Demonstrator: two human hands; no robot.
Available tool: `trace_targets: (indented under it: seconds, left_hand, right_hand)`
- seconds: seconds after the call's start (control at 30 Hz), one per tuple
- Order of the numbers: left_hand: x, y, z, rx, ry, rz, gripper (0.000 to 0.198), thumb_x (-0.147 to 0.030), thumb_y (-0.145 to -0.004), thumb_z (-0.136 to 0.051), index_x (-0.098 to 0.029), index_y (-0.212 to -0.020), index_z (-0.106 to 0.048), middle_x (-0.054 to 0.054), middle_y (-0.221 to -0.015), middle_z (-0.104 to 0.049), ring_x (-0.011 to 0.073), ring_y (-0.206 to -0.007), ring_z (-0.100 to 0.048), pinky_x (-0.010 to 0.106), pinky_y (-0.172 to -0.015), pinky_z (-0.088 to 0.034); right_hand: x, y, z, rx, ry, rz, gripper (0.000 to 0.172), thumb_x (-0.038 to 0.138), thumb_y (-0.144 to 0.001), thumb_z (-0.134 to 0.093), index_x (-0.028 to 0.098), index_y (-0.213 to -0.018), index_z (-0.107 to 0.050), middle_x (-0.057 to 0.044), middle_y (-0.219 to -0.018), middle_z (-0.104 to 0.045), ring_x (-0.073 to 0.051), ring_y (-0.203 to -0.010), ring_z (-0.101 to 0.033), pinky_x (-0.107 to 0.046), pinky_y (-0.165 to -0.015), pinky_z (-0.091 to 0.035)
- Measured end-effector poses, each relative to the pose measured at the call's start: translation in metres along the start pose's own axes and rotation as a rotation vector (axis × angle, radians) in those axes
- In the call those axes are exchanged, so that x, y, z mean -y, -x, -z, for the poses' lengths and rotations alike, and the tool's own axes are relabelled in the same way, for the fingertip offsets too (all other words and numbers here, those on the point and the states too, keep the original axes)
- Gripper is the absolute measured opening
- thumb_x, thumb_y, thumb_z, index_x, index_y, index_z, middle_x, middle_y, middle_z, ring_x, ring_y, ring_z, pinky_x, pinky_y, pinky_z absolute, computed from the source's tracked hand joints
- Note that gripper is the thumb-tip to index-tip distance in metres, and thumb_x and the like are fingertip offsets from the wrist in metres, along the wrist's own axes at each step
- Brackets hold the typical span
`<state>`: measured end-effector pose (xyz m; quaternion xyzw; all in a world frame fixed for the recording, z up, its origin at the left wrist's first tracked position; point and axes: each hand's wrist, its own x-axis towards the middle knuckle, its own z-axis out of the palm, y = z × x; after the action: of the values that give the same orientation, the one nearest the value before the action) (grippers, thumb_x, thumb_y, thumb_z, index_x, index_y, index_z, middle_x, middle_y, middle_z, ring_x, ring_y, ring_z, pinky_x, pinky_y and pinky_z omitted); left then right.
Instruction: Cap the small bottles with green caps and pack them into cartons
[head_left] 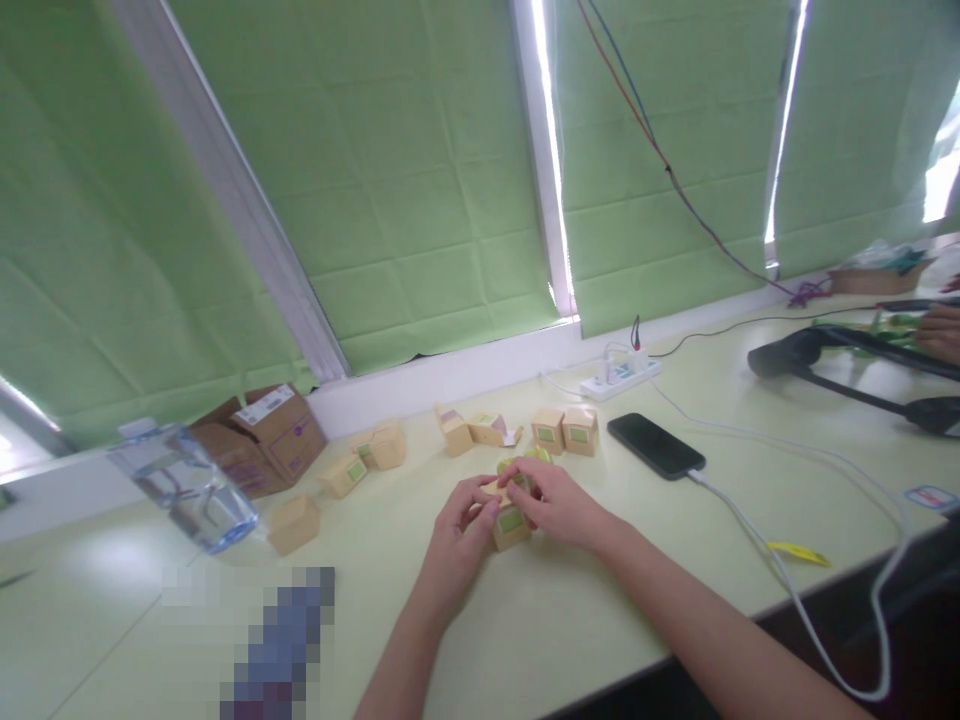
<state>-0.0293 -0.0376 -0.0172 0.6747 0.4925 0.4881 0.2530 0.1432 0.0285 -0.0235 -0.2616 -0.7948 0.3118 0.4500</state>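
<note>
A small tan cardboard box [512, 532] with a green label stands on the table in front of me. My left hand [459, 522] grips it from the left, fingers bent over its top edge. From the right, my right hand [553, 498] has its fingers closed at the box's top, partly hiding it. Just behind the fingers shows something yellow-green [538, 456], mostly hidden, its kind unclear. Farther back sit two similar closed boxes [564, 432] side by side. Left of them, a box with a raised flap [454, 432] stands by another box lying open [487, 428].
More small boxes [345, 476] are at the left, near a tilted water bottle [191, 490] and a larger brown carton [281, 440]. On the right lie a phone [656, 445] with its white cable, a power strip [621, 376], a black frame [825, 365] and another person's hand [939, 333].
</note>
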Motion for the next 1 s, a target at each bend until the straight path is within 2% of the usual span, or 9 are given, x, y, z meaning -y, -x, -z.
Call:
trace_targets:
  seconds: [0.17, 0.3, 0.43, 0.6, 0.67, 0.77, 0.83, 0.9, 1.0]
  left_hand:
    - [-0.002, -0.002, 0.001, -0.032, -0.149, -0.075, 0.018, -0.035, -0.086, -0.064, -0.019, -0.077, -0.065, 0.010, -0.121, -0.062, 0.0236, -0.114, -0.060, 0.043, -0.101, -0.047]
    - [0.002, -0.002, 0.000, -0.060, -0.216, -0.152, 0.010, -0.029, -0.083, -0.068, -0.019, -0.079, -0.067, 0.010, -0.117, -0.064, 0.0223, -0.110, -0.061, 0.040, -0.097, -0.049]
    - [0.008, 0.000, 0.001, -0.076, -0.232, -0.113, 0.012, -0.031, -0.086, -0.065, -0.021, -0.092, -0.065, 0.009, -0.124, -0.061, 0.0221, -0.114, -0.059, 0.038, -0.092, -0.051]
    - [0.022, -0.007, 0.016, -0.198, -0.216, -0.030, 0.021, -0.039, -0.084, -0.064, -0.022, -0.096, -0.066, 0.010, -0.128, -0.059, 0.0261, -0.122, -0.055, 0.041, -0.097, -0.048]
    - [0.029, -0.016, 0.025, -0.258, -0.099, 0.043, 0.028, -0.045, -0.083, -0.063, -0.020, -0.095, -0.066, 0.011, -0.126, -0.061, 0.0267, -0.118, -0.058, 0.041, -0.096, -0.049]
    - [0.043, -0.035, 0.040, -0.389, 0.030, 0.169, 0.041, -0.054, -0.077, -0.066, -0.019, -0.099, -0.065, 0.011, -0.108, -0.069, 0.0262, -0.107, -0.064, 0.040, -0.090, -0.050]
    - [0.054, -0.051, 0.049, -0.461, 0.039, 0.262, 0.046, -0.057, -0.076, -0.065, -0.021, -0.104, -0.063, 0.010, -0.110, -0.069, 0.0247, -0.106, -0.065, 0.037, -0.085, -0.051]
    - [0.065, -0.068, 0.055, -0.439, -0.011, 0.352, 0.054, -0.054, -0.072, -0.070, -0.022, -0.114, -0.060, 0.011, -0.110, -0.068, 0.0238, -0.101, -0.066, 0.036, -0.081, -0.052]
    - [0.080, -0.096, 0.061, -0.413, -0.043, 0.404, 0.070, -0.051, -0.071, -0.072, -0.022, -0.131, -0.050, 0.016, -0.122, -0.064, 0.0272, -0.105, -0.065, 0.040, -0.082, -0.052]
  right_hand:
    - [-0.003, 0.000, -0.004, 0.003, 0.007, -0.015, 0.011, 0.023, -0.090, -0.053, 0.021, -0.096, -0.063, -0.002, -0.094, -0.064, -0.010, -0.060, -0.053, -0.023, -0.058, -0.044]
    - [-0.001, 0.002, -0.004, 0.007, 0.030, -0.018, 0.014, 0.022, -0.091, -0.052, 0.022, -0.101, -0.062, -0.001, -0.093, -0.065, -0.009, -0.057, -0.052, -0.023, -0.057, -0.042]
    - [0.001, 0.002, -0.002, -0.033, 0.027, -0.042, 0.017, 0.024, -0.093, -0.049, 0.021, -0.103, -0.062, -0.001, -0.089, -0.065, -0.010, -0.057, -0.054, -0.023, -0.057, -0.042]
    - [-0.001, 0.000, 0.001, -0.101, 0.028, -0.088, 0.015, 0.024, -0.093, -0.048, 0.020, -0.098, -0.062, 0.000, -0.081, -0.066, -0.010, -0.054, -0.053, -0.022, -0.055, -0.040]
    - [-0.002, -0.001, 0.001, -0.093, 0.050, -0.089, 0.015, 0.022, -0.092, -0.048, 0.020, -0.091, -0.063, 0.001, -0.080, -0.067, -0.009, -0.053, -0.052, -0.021, -0.055, -0.039]
    - [-0.002, -0.002, 0.000, -0.035, 0.092, -0.089, 0.016, 0.021, -0.090, -0.049, 0.020, -0.085, -0.064, 0.001, -0.077, -0.068, -0.009, -0.056, -0.054, -0.021, -0.056, -0.039]
    - [-0.001, -0.002, -0.001, 0.016, 0.111, -0.099, 0.014, 0.020, -0.087, -0.051, 0.021, -0.084, -0.066, 0.001, -0.074, -0.069, -0.010, -0.059, -0.056, -0.021, -0.058, -0.039]
    - [0.001, -0.001, -0.002, 0.065, 0.122, -0.106, 0.014, 0.020, -0.085, -0.053, 0.022, -0.086, -0.067, 0.001, -0.071, -0.069, -0.011, -0.060, -0.058, -0.021, -0.058, -0.040]
    - [0.002, 0.000, -0.001, 0.092, 0.136, -0.100, 0.016, 0.022, -0.085, -0.053, 0.023, -0.088, -0.069, 0.002, -0.069, -0.069, -0.011, -0.059, -0.059, -0.020, -0.058, -0.040]
